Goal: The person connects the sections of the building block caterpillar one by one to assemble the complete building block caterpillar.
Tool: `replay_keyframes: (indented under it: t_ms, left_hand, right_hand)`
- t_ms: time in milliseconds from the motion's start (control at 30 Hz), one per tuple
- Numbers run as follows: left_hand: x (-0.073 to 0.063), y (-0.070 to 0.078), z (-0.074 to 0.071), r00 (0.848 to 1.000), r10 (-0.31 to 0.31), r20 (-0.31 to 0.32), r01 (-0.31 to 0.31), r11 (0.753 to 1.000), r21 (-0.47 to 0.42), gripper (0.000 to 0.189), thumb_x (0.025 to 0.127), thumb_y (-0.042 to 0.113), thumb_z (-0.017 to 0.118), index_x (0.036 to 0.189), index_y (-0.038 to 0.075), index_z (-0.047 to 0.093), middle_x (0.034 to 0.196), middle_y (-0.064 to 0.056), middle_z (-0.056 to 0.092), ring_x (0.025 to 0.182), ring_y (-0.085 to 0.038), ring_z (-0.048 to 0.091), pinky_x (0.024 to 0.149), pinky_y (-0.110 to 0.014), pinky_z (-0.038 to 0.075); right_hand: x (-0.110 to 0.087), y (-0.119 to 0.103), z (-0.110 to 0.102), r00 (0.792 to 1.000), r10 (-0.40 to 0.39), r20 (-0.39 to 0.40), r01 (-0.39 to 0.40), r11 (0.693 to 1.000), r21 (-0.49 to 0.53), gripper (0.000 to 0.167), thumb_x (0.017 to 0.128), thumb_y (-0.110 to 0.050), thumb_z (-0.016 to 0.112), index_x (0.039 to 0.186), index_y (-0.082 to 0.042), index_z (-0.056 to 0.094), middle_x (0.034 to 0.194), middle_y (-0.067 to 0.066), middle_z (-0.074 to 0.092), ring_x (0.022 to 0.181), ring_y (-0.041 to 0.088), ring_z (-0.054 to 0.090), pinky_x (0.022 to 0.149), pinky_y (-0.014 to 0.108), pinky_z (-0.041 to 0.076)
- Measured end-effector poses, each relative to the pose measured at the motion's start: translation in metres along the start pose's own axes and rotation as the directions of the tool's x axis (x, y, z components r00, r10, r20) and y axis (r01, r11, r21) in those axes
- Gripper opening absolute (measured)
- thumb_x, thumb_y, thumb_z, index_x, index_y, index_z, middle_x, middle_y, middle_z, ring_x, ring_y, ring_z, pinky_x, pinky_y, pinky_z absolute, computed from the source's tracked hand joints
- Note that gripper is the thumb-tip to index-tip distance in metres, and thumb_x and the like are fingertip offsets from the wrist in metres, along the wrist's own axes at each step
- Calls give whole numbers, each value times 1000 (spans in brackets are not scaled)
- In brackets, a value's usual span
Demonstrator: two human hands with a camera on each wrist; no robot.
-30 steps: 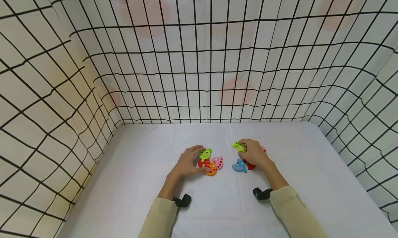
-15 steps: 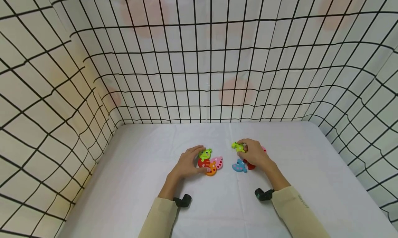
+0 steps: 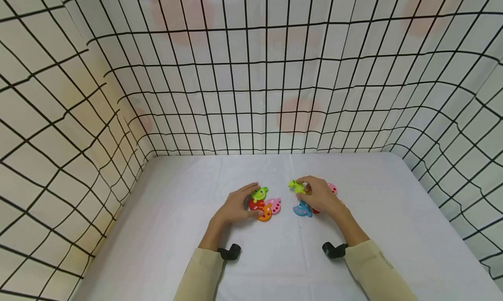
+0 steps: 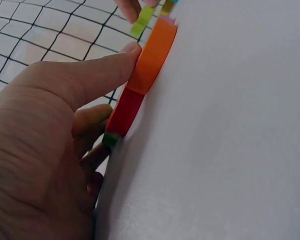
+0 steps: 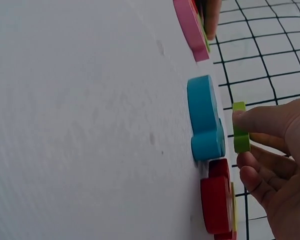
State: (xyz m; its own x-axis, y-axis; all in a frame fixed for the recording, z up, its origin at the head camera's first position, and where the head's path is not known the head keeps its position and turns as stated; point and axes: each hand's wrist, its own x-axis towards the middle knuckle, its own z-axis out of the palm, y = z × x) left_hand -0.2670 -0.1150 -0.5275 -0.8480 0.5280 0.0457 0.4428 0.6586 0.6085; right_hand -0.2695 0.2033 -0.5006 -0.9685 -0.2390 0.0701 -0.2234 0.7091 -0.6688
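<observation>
My left hand [image 3: 237, 206] holds a joined group of flat toy puzzle pieces at its left side, thumb on the orange piece [image 3: 265, 214] and fingers by the green smiling-face piece [image 3: 259, 194]. A red piece [image 4: 124, 112] sits between those two, and a pink spotted piece [image 3: 273, 205] adjoins on the right. Raised over the table, a lime-green piece [image 5: 240, 135] is pinched between thumb and fingers of my right hand [image 3: 320, 195]. Below that hand lie a blue piece [image 3: 302, 209] and a red one [image 5: 217, 202], the latter mostly hidden in the head view.
Another pink piece [image 3: 332, 188] shows past the right hand. A white cloth covers the table [image 3: 165, 231]. Black grid netting [image 3: 251, 91] over pale walls encloses the back and both sides. Each wrist wears a small black camera.
The right hand has shifted slightly left with the lime-green piece, toward the joined group. The left hand stays at the group, which has barely moved.
</observation>
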Motion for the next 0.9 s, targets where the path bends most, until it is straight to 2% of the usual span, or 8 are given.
replay_keyframes:
  t_ms: [133,300,600,800,900]
  left_hand:
    - [-1,-1,-2,1000,13,15,-14,1000,3,78,89,42,72,158,21,42,167,3,35,156,-24,31,124,-61,24]
    - [0,0,-2,1000,10,0,-10,1000,20,80,86,44,74,157,22,44,166,3,38,155,-24,33,122,-60,26]
    - [1,1,1,998,-51,-37,51,999,-5,84,81,49,81,153,23,48,159,-1,43,148,-24,40,120,-57,30]
    - [1,0,4,992,-109,-57,109,994,0,88,78,57,81,154,27,47,158,-2,42,144,-26,42,118,-56,36]
    - [1,0,5,991,-113,-74,113,994,-9,87,78,57,82,153,27,48,156,-4,42,142,-30,43,116,-57,38]
  right_hand:
    - [-3,-8,4,1000,-9,3,9,1000,0,44,89,-15,80,131,-8,68,94,7,64,78,18,55,67,29,49]
    - [-6,-18,12,1000,-12,17,12,1000,-9,43,90,-18,80,131,-10,67,94,3,64,80,17,55,71,27,49]
    - [-8,-26,27,998,-43,56,42,999,32,41,90,-14,80,129,-9,68,90,2,62,79,16,53,69,24,49]
    - [-8,-32,31,997,-21,73,18,999,37,41,90,-14,80,129,-12,68,92,1,62,82,18,54,73,27,49]
    - [-7,-34,33,997,-14,75,13,1000,21,41,90,-16,79,130,-13,69,94,1,62,83,17,54,74,28,49]
